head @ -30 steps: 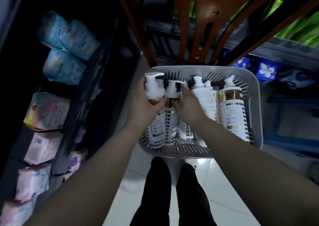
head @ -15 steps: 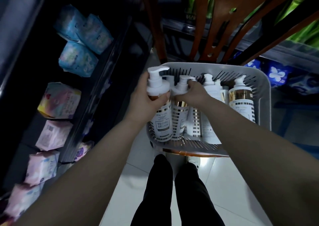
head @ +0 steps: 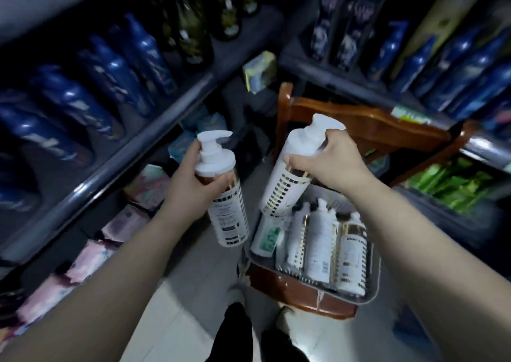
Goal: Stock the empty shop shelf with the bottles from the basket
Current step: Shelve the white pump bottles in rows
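Note:
My left hand [head: 192, 182] grips a white pump bottle [head: 225, 209] by its neck, held upright above the floor left of the basket. My right hand [head: 329, 162] holds a second white pump bottle [head: 290, 179] near its top, tilted, just above the basket's left end. The grey slatted basket [head: 370, 292] rests on a brown wooden chair [head: 359, 121] and holds several more white bottles [head: 322, 240] lying on their sides. The picture is blurred by motion.
A dark shelf [head: 116, 157] on the left carries blue bottles [head: 69, 99]; dark green bottles [head: 190, 29] stand behind. Pastel packets [head: 91, 256] fill the lower left shelves. More blue bottles [head: 456, 65] and green packs [head: 453, 184] sit at the right. My legs [head: 235, 334] stand on the white tiled floor.
Both hands have lifted a bottle each out of the basket. The view has swung upward, bringing the shelves with blue bottles into sight.

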{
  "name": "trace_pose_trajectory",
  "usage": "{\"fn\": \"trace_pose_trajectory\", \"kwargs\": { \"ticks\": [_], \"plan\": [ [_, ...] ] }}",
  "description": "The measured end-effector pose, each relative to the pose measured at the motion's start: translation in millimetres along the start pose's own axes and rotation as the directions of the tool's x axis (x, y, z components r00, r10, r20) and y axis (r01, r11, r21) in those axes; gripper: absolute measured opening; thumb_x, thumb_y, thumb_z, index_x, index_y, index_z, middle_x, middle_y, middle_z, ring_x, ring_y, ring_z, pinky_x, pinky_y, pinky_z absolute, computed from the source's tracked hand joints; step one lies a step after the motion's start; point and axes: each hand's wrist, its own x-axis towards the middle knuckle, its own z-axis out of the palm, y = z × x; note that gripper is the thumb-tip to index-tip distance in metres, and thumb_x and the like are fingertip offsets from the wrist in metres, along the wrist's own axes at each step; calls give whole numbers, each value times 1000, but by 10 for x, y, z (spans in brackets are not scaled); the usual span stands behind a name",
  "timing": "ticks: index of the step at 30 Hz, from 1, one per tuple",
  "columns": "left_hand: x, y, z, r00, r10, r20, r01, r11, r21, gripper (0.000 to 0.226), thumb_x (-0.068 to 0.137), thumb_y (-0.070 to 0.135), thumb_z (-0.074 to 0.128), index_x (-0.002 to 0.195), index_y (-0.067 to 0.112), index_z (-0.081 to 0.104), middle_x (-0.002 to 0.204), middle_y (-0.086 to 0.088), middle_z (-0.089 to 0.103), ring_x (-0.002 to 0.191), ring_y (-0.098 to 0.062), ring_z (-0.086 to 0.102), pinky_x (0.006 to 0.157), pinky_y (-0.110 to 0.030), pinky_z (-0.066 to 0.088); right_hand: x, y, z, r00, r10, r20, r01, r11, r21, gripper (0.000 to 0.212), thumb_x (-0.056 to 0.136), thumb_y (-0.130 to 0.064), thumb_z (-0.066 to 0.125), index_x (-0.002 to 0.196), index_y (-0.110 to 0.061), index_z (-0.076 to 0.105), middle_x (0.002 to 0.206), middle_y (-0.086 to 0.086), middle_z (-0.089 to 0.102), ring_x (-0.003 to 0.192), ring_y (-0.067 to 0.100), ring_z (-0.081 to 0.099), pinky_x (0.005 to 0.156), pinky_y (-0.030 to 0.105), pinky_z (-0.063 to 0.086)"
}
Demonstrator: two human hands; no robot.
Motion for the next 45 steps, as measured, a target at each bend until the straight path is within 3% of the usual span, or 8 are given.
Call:
{"fn": "trace_pose_trajectory", "kwargs": {
  "ticks": [6, 10, 15, 21, 29, 32, 40, 45],
  "plan": [
    [-417, 678, -892, 966, 81, -246, -81, 997, 9, 61, 73, 45, 72, 128, 49, 47, 113, 23, 63, 101, 3, 62, 78, -23, 50, -203, -1215, -15, 967, -248, 50, 247, 969, 31, 32, 66, -39, 83, 67, -30, 52, 66, -17, 56, 58, -9, 55, 41, 8, 34],
    [-732, 1047, -1536, 899, 124, -419, -133, 991, 7, 61, 70, 42, 74, 126, 42, 50, 109, 22, 65, 99, 0, 64, 77, -21, 50, -384, -1952, 213, 910, -412, 48, 405, 908, 110, 30, 70, -37, 79, 74, -35, 50, 71, -25, 61, 75, -10, 58, 54, 9, 41],
    [-1181, 1526, -2368, 751, 197, -630, -202, 977, 65, 63, 69, 42, 74, 125, 43, 46, 105, 30, 61, 90, 6, 63, 65, -12, 50, -684, -2961, 523, 823, -568, 6, 537, 781, 318, 43, 63, -49, 77, 98, -33, 59, 96, -13, 67, 85, 5, 65, 68, 34, 55],
    [-1804, 1938, -3422, 554, 259, -791, -203, 964, 174, 49, 67, 38, 73, 112, 41, 52, 96, 18, 64, 78, 7, 63, 68, -19, 51, -1125, -4236, 1134, 669, -743, -27, 683, 600, 417, 54, 57, -57, 77, 102, -34, 60, 97, -15, 68, 88, 2, 66, 80, 39, 57],
    [-2704, 1790, -4607, 397, 316, -862, -87, 948, 307, 51, 80, 23, 78, 119, 33, 48, 95, 18, 63, 79, 11, 63, 67, -9, 50, -1656, -5365, 2446, 570, -821, 23, 682, 488, 545, 47, 53, -58, 77, 88, -36, 55, 90, -17, 65, 83, -1, 65, 80, 33, 57],
    [-2928, 1695, -4906, 358, 300, -884, -47, 951, 304, 51, 79, 24, 78, 117, 37, 47, 101, 16, 64, 89, 1, 66, 78, -22, 55, -1825, -5634, 2947, 552, -831, 68, 660, 485, 574, 51, 52, -60, 76, 91, -35, 55, 90, -17, 64, 83, -2, 64, 80, 34, 57],
    [-3345, 1535, -5323, 226, 272, -935, 19, 959, 284, 60, 77, 25, 78, 130, 26, 49, 97, 15, 69, 86, 1, 68, 68, -13, 52, -2143, -6074, 4018, 493, -849, 192, 635, 502, 588, 56, 49, -66, 73, 93, -38, 52, 90, -21, 62, 83, -1, 61, 79, 35, 54],
    [-3389, 1404, -5368, 190, 228, -955, 106, 962, 251, 63, 75, 29, 78, 131, 27, 48, 108, 11, 67, 93, 1, 67, 75, -19, 53, -2220, -6229, 4487, 459, -847, 269, 657, 527, 539, 68, 50, -69, 71, 103, -31, 54, 108, -9, 60, 97, 13, 61, 85, 40, 52]
  ]
}}
